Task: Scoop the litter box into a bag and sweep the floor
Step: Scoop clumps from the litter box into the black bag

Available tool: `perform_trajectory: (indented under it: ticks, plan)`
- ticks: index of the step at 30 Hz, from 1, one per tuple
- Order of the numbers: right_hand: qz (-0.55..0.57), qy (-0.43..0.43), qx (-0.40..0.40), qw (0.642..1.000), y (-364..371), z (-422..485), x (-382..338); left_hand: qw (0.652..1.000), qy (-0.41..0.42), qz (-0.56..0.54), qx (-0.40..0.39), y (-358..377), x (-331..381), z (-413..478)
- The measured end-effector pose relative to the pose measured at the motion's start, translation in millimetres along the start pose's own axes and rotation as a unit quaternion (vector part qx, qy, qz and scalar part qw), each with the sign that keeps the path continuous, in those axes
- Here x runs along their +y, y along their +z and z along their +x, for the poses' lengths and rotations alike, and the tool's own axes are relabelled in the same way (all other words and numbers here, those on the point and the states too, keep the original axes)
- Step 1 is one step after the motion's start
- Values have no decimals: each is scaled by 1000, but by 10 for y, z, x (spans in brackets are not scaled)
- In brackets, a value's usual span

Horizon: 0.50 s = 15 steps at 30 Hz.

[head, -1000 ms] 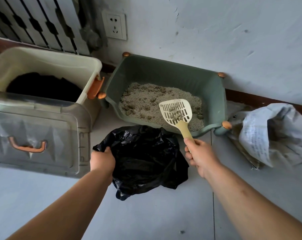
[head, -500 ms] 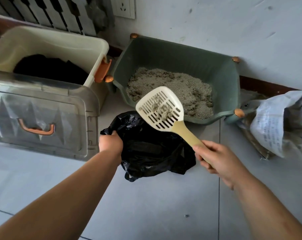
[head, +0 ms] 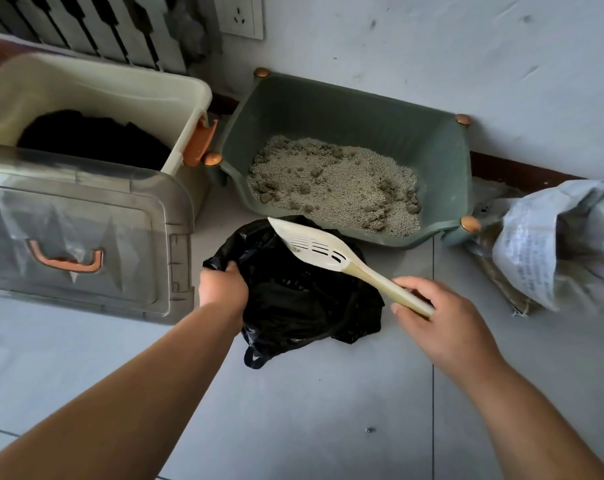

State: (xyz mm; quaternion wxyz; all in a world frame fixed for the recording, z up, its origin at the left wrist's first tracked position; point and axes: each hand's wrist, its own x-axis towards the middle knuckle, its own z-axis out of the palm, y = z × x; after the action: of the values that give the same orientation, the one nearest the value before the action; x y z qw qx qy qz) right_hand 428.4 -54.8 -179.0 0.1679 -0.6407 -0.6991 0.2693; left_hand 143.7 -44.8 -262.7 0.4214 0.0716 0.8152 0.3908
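A green litter box (head: 369, 116) with grey clumpy litter (head: 335, 181) stands against the wall. In front of it a black plastic bag (head: 300, 303) lies open on the floor. My left hand (head: 222, 289) grips the bag's left rim. My right hand (head: 442, 317) holds the handle of a cream slotted scoop (head: 314, 245). The scoop is tilted on its side over the bag's mouth, with a few bits of litter clinging to it.
A beige storage bin (head: 96, 88) with dark contents and a clear lid (head: 82, 233) with an orange handle stand at the left. A grey woven sack (head: 549, 244) lies at the right. A wall socket (head: 240, 15) and a radiator (head: 86, 26) are behind. Grey floor tiles (head: 328, 410) lie below.
The scoop came away from the litter box, swung left over the bag and tipped onto its side; the clumps on it are gone. My left hand kept its hold on the bag rim.
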Motion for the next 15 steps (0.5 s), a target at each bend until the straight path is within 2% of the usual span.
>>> perform_trajectory:
  ticks: [5, 7, 8, 9, 11, 15]
  plan:
    - [95, 60, -16, 994, -52, 50, -54, 1000, 17, 13, -3, 38, 34, -38]
    - [204, 129, -40, 970, -76, 81, -141, 999, 20, 27, -1, 38, 42, -62]
    - [283, 170, -56, 942, -91, 108, -198, 999, 23, 37, -2, 27, 32, -67]
    - [374, 211, -71, 900, -120, 155, -255, 998, 29, 49, -6, 21, 26, -71]
    - [538, 281, -113, 787, -204, 266, -384, 997, 35, 72, -13, -24, -5, -67]
    - [741, 330, -207, 547, -382, 565, -556, 990, 45, 123, -44, -150, -29, -77]
